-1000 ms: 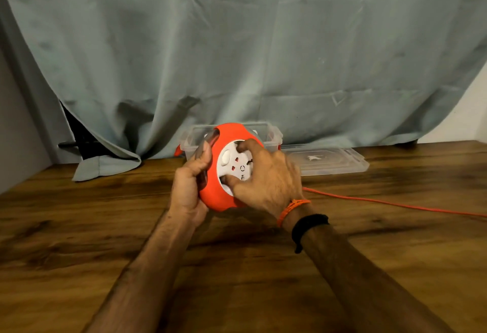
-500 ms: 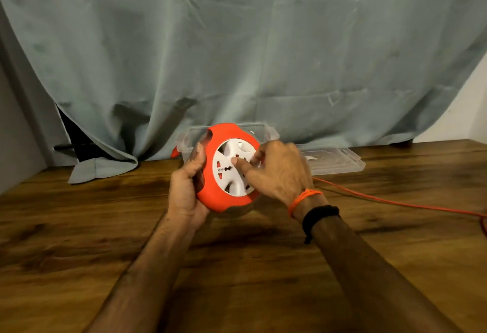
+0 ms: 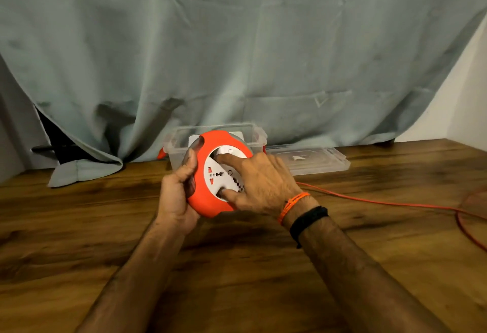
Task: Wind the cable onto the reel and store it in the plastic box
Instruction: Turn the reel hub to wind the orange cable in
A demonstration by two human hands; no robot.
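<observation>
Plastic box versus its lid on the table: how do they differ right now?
The plastic box stands upright and open behind the cable reel, which partly hides it; the lid lies flat to its right in full view. The box is deep with orange latches; the lid is shallow. Both are clear plastic, against the curtain.

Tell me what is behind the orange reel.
Behind the reel stands the clear plastic box, open, against the grey curtain; its lid lies to the right. The reel and both hands cover most of the box, so its contents cannot be seen.
</observation>
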